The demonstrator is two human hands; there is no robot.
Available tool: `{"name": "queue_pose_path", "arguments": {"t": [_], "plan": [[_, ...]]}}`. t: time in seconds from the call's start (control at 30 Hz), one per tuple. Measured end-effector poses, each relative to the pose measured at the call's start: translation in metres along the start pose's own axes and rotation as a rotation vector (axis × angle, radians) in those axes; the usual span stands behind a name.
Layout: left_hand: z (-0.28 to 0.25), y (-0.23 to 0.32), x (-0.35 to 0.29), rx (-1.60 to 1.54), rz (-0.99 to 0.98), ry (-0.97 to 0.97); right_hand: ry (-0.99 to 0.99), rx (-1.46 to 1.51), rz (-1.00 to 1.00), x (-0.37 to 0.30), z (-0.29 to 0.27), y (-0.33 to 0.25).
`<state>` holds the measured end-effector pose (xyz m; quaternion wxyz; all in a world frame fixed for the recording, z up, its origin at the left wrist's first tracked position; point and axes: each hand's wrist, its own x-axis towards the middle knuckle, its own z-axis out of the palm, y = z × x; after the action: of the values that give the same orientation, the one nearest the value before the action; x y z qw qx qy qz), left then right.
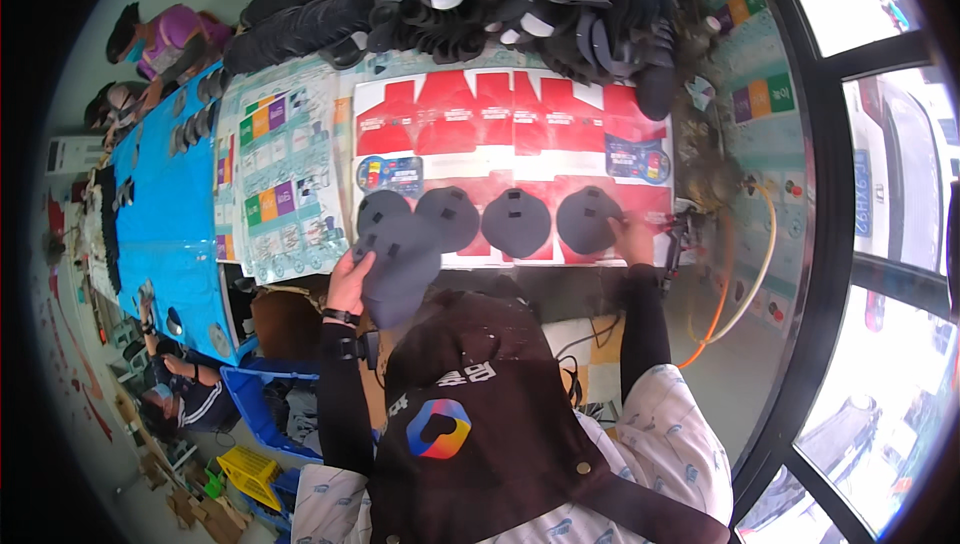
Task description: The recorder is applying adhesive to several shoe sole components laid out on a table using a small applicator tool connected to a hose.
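Observation:
My left hand (346,286) pinches the edge of a dark grey rounded fabric piece (402,269), held up over the table's front edge. This piece has small black rectangular patches near its top and partly covers another grey piece (384,206) behind it. To its right, two similar pieces lie in a row, one at the left (449,218) and one in the middle (516,223). At the row's right end, my right hand (635,241) has its fingers closed at the right edge of the last grey piece (588,221).
Red and white printed sheets (480,159) cover the tabletop. Black shoe parts (560,4) pile up along the back. A spray gun (678,234) with an orange hose (718,304) is at the right. Co-workers stand by a blue table (170,204); a blue crate (255,404) is lower left.

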<state>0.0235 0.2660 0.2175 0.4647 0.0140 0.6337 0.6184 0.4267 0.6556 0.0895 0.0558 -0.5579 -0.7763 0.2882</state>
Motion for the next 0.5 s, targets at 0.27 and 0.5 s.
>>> {"name": "queue_pose_path", "arguments": {"t": [0.27,0.5], "plan": [[0.032,0.004,0.021,0.027,0.086,-0.003,-0.447,0.993,-0.145,-0.045,0.033,-0.208],[-0.026,0.008,0.035,0.028,0.122,0.149,-0.433,0.444,-0.534,-0.034,0.126,-0.327]]}}
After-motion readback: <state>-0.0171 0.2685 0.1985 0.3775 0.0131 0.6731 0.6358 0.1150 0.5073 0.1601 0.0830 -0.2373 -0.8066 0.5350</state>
